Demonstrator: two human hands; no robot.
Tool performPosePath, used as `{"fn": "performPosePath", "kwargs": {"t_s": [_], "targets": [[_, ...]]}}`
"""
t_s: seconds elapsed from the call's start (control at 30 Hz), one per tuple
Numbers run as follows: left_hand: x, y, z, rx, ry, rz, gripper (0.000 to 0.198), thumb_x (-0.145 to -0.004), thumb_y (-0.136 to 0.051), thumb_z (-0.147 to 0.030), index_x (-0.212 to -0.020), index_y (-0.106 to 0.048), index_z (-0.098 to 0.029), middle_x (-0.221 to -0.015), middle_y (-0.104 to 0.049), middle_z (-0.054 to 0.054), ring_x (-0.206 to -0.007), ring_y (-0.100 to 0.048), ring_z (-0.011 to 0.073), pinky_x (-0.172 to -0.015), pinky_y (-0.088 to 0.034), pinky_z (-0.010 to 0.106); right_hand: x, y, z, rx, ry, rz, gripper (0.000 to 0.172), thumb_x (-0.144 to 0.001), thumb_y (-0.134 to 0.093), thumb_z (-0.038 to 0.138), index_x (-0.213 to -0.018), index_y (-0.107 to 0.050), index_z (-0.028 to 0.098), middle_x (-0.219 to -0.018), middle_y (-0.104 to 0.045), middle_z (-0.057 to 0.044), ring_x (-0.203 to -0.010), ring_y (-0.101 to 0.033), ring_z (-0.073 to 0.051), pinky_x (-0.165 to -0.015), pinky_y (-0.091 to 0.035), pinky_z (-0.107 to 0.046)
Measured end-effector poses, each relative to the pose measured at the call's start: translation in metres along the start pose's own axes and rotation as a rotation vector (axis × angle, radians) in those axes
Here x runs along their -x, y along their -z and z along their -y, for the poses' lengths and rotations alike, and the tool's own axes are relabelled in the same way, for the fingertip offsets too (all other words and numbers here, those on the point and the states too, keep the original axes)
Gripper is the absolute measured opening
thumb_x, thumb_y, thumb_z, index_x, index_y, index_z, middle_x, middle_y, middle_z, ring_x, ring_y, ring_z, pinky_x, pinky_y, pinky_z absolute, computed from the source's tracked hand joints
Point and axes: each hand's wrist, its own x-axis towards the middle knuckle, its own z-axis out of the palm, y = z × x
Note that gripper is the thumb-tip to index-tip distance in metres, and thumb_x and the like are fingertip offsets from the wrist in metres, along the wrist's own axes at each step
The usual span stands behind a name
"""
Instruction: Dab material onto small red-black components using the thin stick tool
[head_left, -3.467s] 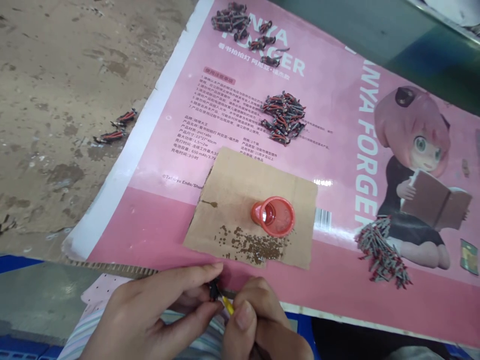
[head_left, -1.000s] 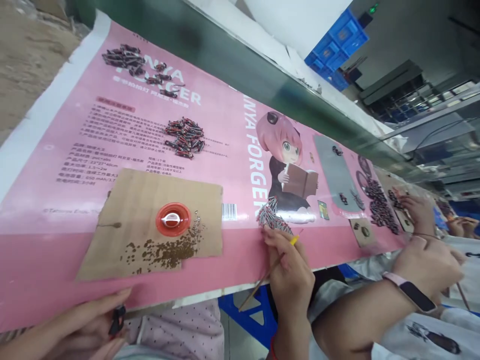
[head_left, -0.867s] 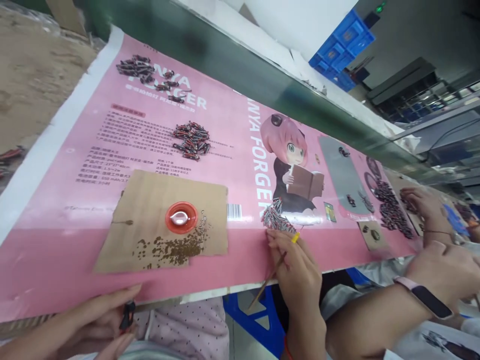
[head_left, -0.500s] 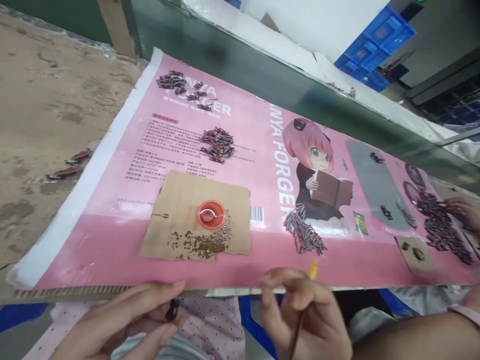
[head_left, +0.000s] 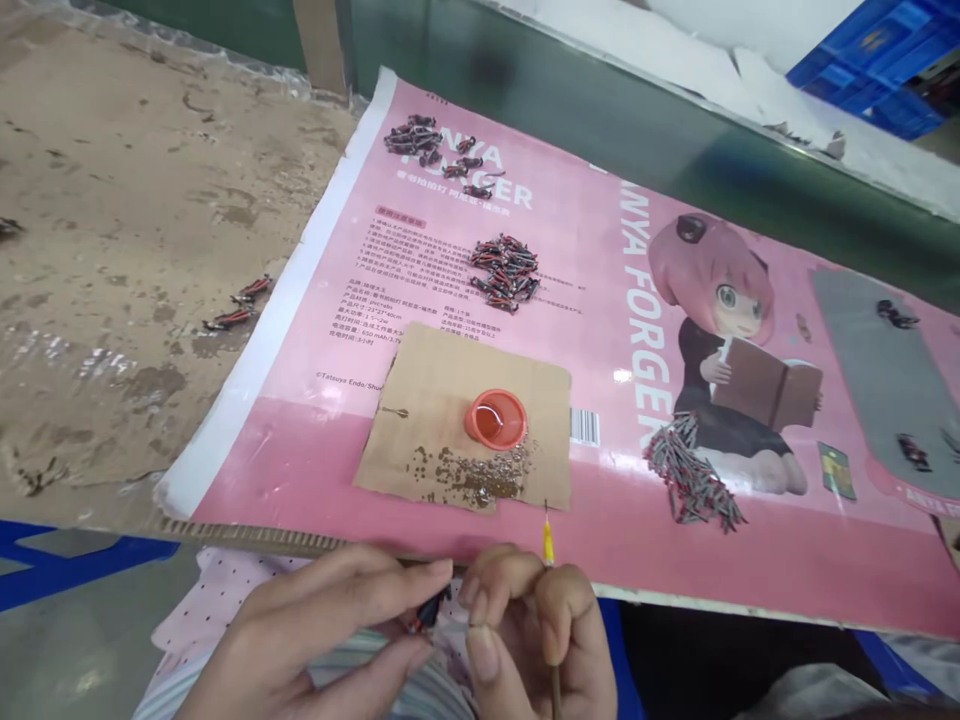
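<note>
My left hand [head_left: 315,640] pinches a small black part [head_left: 427,612] between thumb and forefinger, just below the table's front edge. My right hand [head_left: 532,635] meets it from the right and holds a thin stick with a yellow tip [head_left: 548,545] pointing up. Just beyond the hands lies a brown cardboard piece [head_left: 450,385] with a red cap [head_left: 495,419] and a spread of dark specks [head_left: 472,475]. A heap of red-and-grey pieces [head_left: 690,480] lies to the right on the pink printed sheet [head_left: 600,270].
Two more piles of dark red-and-black parts [head_left: 504,272] [head_left: 431,140] lie farther back on the sheet. A few loose parts [head_left: 238,305] rest on the stained brown tabletop [head_left: 112,250] at left. A green rail [head_left: 637,130] runs along the far side; blue crates [head_left: 877,50] stand beyond.
My view has swung back left and down. My right hand came away from the heap at right and joined the left hand at the table edge, bringing the stick with it.
</note>
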Motion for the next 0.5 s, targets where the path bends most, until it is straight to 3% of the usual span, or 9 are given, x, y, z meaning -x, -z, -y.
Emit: {"fn": "performPosePath", "kwargs": {"t_s": [0.1, 0.17, 0.3, 0.4, 0.5], "targets": [[0.000, -0.003, 0.000, 0.028, -0.009, -0.025, 0.042, -0.093, -0.073, -0.019, -0.120, -0.077, -0.050, -0.098, -0.083, -0.014, -0.080, -0.080, 0.0024, -0.082, -0.053, 0.000, -0.009, 0.017, -0.007, 0.124, 0.171, 0.262, 0.024, -0.105, -0.056, 0.022, -0.091, -0.037, 0.028, -0.082, -0.061, 0.004, -0.074, -0.060, -0.009, -0.068, -0.054, -0.017], [0.001, -0.005, 0.000, 0.088, 0.048, -0.044, 0.048, -0.091, -0.074, -0.019, -0.124, -0.074, -0.054, -0.097, -0.084, -0.017, -0.080, -0.080, 0.0015, -0.081, -0.053, -0.001, -0.013, 0.025, -0.009, 0.178, 0.229, 0.342, 0.024, -0.103, -0.054, 0.016, -0.093, -0.036, 0.028, -0.082, -0.062, 0.004, -0.073, -0.062, -0.010, -0.067, -0.056, -0.018], [0.000, -0.004, -0.002, 0.107, 0.126, -0.058, 0.043, -0.085, -0.075, -0.016, -0.111, -0.078, -0.050, -0.088, -0.083, -0.020, -0.074, -0.079, 0.0004, -0.077, -0.052, -0.003, -0.014, 0.027, -0.009, 0.189, 0.209, 0.329, 0.027, -0.100, -0.054, 0.012, -0.093, -0.034, 0.029, -0.081, -0.060, 0.004, -0.071, -0.061, -0.011, -0.064, -0.056, -0.018], [-0.002, -0.001, -0.003, 0.005, 0.048, -0.045, 0.030, -0.087, -0.073, -0.017, -0.100, -0.081, -0.043, -0.087, -0.081, -0.016, -0.071, -0.077, 0.0010, -0.076, -0.051, -0.003, -0.014, 0.025, -0.007, 0.194, 0.202, 0.322, 0.028, -0.099, -0.056, 0.011, -0.092, -0.035, 0.029, -0.081, -0.062, 0.004, -0.069, -0.060, -0.010, -0.063, -0.055, -0.017], [-0.003, 0.000, -0.003, -0.068, -0.020, -0.025, 0.026, -0.094, -0.070, -0.021, -0.107, -0.080, -0.042, -0.084, -0.077, -0.013, -0.069, -0.074, 0.0016, -0.075, -0.052, -0.002, -0.014, 0.025, -0.006, 0.209, 0.216, 0.322, 0.030, -0.098, -0.058, 0.011, -0.093, -0.035, 0.029, -0.080, -0.063, 0.004, -0.068, -0.061, -0.010, -0.065, -0.056, -0.017]]}}
